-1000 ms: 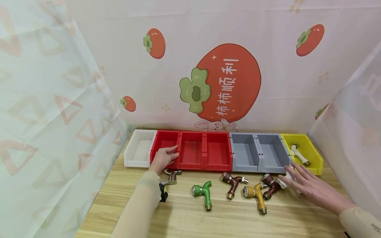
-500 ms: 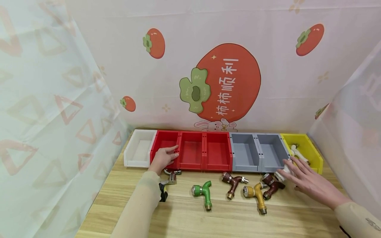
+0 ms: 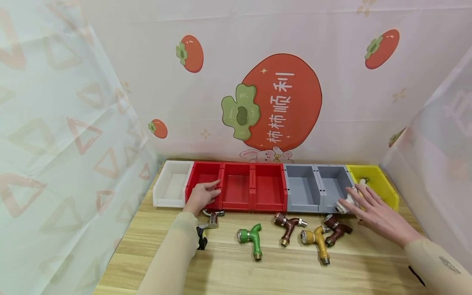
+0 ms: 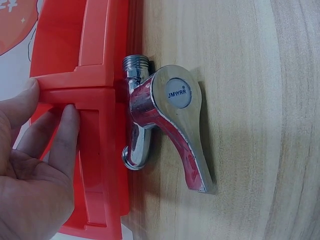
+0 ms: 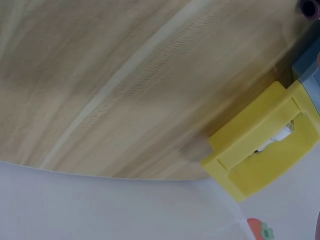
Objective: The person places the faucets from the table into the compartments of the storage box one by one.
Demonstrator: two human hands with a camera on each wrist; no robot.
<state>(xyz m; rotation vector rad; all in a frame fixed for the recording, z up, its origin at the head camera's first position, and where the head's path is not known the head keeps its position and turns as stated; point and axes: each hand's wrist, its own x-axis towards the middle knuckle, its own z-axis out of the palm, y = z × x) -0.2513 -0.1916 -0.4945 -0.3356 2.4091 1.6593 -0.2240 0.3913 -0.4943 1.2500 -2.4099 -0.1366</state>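
My right hand holds a white faucet from above, at the front of the right grey bin. The fingers hide part of it. Another white faucet lies in the yellow bin beside it. My left hand rests at the wall between the left red bin and the middle red bin. Its fingers are relaxed and touch the bin's edge, holding nothing loose. Just in front of that hand lies a chrome lever faucet.
On the wooden table lie a green faucet, two dark brown faucets, one left and one right, and a yellow faucet. A white bin closes the row at left. Printed cloth hangs behind the bins.
My right hand has moved left and away from me with the white faucet, from in front of the yellow bin to the right grey bin's front. The left hand has stayed in place.
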